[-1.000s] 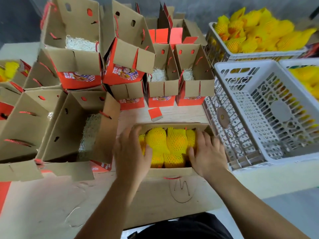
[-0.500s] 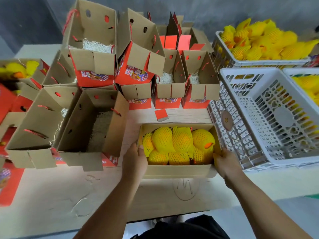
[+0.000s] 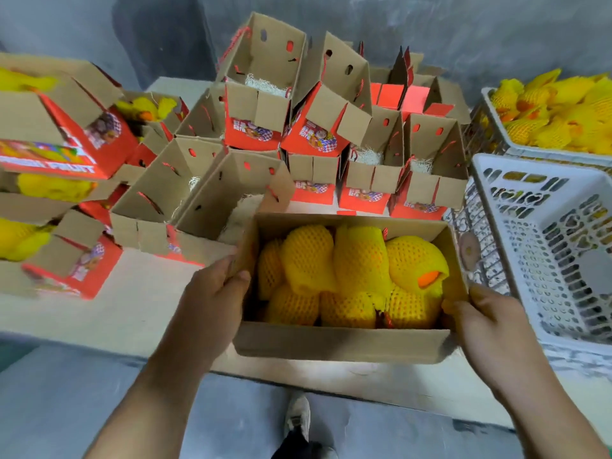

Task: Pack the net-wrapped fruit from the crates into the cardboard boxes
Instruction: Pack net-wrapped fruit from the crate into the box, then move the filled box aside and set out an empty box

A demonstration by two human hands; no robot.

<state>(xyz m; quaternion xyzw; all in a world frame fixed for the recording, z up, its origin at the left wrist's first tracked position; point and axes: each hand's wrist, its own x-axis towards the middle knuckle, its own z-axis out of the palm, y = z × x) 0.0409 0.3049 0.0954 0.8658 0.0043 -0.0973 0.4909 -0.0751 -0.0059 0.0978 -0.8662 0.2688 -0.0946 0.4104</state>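
A brown cardboard box (image 3: 337,346) filled with several yellow net-wrapped fruits (image 3: 361,260) is held up in front of me, above the table's near edge. My left hand (image 3: 212,303) grips its left end, thumb over the rim. My right hand (image 3: 493,329) grips its right end, thumb on the rim beside a fruit whose orange skin shows through the net. A white crate (image 3: 496,104) piled with more wrapped fruit stands at the far right.
An empty white plastic crate (image 3: 490,193) sits right beside the box. Many open red-and-brown cardboard boxes (image 3: 231,200) with straw padding crowd the table behind and to the left. Filled boxes (image 3: 59,154) are stacked at the far left. A shoe (image 3: 298,415) shows on the floor below.
Both hands left the top of the fruit and took hold of the box's ends. The box has come up off the table and toward me; the view has swung left.
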